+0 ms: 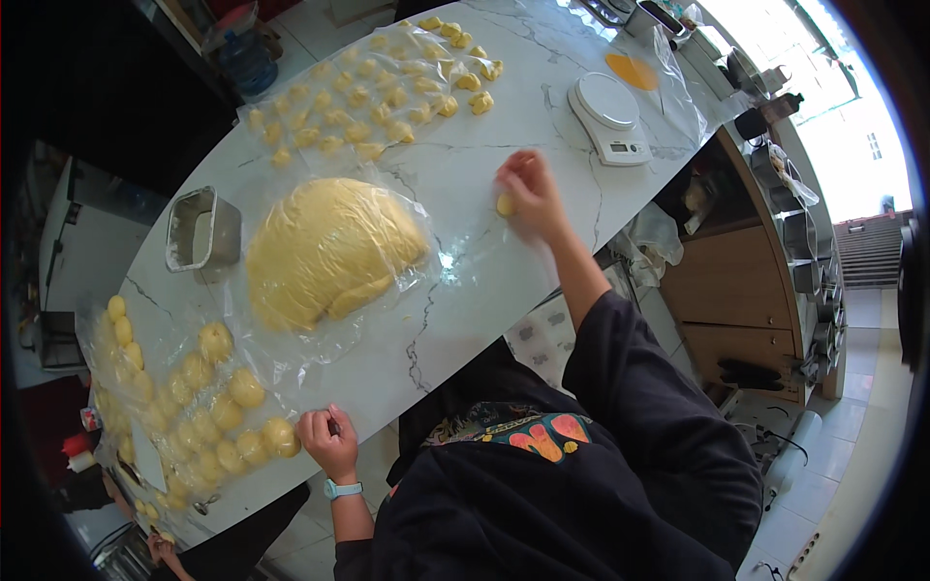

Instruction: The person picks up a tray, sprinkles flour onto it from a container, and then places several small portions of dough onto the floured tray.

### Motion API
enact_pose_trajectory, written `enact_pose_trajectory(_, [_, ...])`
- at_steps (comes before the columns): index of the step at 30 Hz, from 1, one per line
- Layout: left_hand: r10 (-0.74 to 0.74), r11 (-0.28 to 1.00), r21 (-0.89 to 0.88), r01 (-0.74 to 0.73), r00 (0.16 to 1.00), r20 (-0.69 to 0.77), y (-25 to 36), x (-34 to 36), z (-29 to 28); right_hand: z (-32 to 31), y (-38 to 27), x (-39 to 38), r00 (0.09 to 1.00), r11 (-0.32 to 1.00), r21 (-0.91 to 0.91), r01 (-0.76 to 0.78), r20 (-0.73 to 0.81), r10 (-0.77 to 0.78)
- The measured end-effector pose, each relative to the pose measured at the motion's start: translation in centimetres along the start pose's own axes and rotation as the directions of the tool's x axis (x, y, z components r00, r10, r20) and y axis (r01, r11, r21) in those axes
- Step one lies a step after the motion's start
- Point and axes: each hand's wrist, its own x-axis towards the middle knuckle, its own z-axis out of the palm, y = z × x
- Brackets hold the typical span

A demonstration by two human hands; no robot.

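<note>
My right hand (533, 194), smeared by motion, curls against a small yellow dough ball (505, 205) on the marble counter. My left hand (327, 441) rests at the counter's near edge, its fingers curled in and nothing visible in them. Right beside it sits the last of several smooth round dough balls (246, 387), most of them under clear plastic. Between my hands and farther back lies a large mound of yellow dough (334, 252), wrapped in clear plastic. Rough-cut dough pieces (358, 97) spread over the far end, partly under a plastic sheet.
A white kitchen scale (608, 111) stands at the right, near an orange dough scraper (632, 72). An empty metal loaf tin (203, 230) sits left of the mound. Another person's hand (165, 552) shows at the lower left. A wooden cabinet (731, 290) stands beyond the counter's right edge.
</note>
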Motion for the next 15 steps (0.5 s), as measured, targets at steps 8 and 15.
enact_pose_trajectory(8, [-0.024,1.0,0.009,0.024,1.0,0.007,-0.4,-0.2,0.0,-0.1,1.0,2.5,0.948,0.813,-0.491,0.314,0.117,-0.296])
enact_pose_trajectory(15, [-0.039,0.999,0.008,0.04,0.997,-0.063,-1.0,-0.7,-0.3,1.1,-0.6,-2.9,0.953,0.904,-0.304,0.301,0.116,-0.278])
